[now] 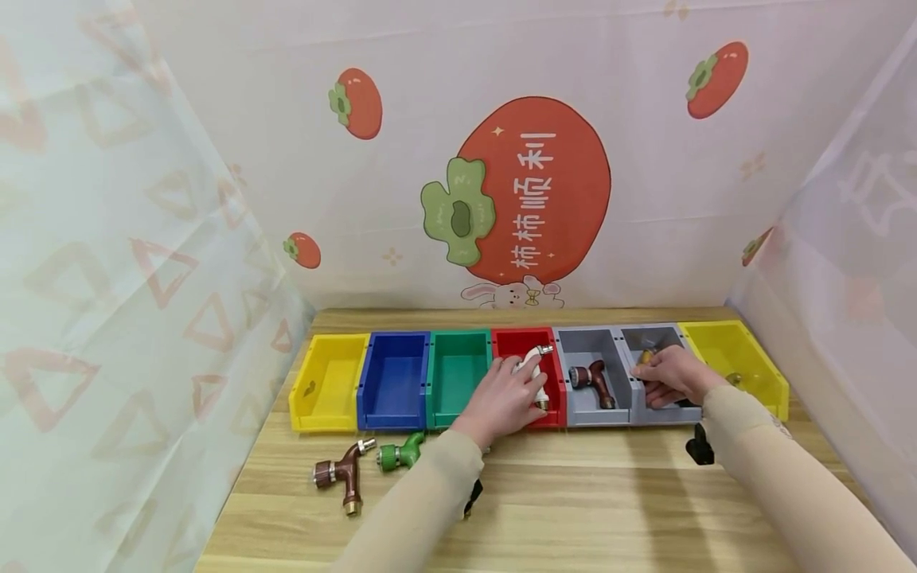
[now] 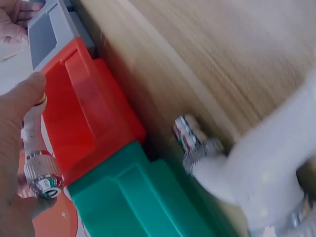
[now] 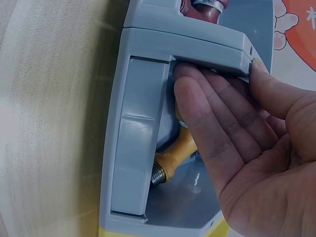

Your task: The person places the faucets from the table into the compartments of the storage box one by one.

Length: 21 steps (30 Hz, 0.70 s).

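Observation:
My left hand (image 1: 501,395) grips a white faucet (image 2: 34,131) at the red bin (image 2: 111,106), its thumb by the brass end and its fingers around the body. The faucet's chrome-tipped spout points up to the right in the head view. My right hand (image 1: 673,374) reaches into the right-hand grey bin (image 3: 138,133). Its fingers extend inside beside a yellow faucet (image 3: 178,149), and the thumb touches the bin's rim. The fingers partly hide the yellow faucet; whether they touch it I cannot tell.
A brown faucet (image 1: 598,383) lies in the other grey bin. Yellow (image 1: 337,418), blue (image 1: 392,418) and green (image 1: 458,346) bins continue the row leftward. Before them lie brown (image 1: 348,475) and green (image 1: 401,454) faucets and another white faucet (image 2: 256,173). A yellow bin (image 1: 770,382) ends the row.

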{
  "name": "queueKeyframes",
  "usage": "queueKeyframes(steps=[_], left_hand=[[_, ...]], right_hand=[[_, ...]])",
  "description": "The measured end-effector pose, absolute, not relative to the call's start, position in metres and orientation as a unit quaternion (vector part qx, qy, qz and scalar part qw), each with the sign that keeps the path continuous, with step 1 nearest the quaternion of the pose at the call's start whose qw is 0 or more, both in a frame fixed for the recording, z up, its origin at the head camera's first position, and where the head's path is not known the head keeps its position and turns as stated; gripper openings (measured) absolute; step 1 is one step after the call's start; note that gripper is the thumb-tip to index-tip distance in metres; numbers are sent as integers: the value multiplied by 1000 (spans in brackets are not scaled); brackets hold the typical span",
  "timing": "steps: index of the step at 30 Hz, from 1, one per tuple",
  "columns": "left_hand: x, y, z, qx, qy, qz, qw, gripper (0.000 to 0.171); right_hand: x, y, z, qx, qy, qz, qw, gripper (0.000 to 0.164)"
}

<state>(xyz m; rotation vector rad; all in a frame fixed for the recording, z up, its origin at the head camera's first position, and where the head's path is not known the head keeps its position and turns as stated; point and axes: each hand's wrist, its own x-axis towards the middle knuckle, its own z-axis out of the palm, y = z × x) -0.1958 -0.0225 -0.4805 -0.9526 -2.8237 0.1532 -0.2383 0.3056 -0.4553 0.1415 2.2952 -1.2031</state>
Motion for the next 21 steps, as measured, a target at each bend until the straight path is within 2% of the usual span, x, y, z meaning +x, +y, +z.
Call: queueKeyframes(steps=[21], left_hand=[[-202,-3,-494,-258,-962,56,64,63]], right_hand=[[-239,308,-459,54,853,-444,270,32]])
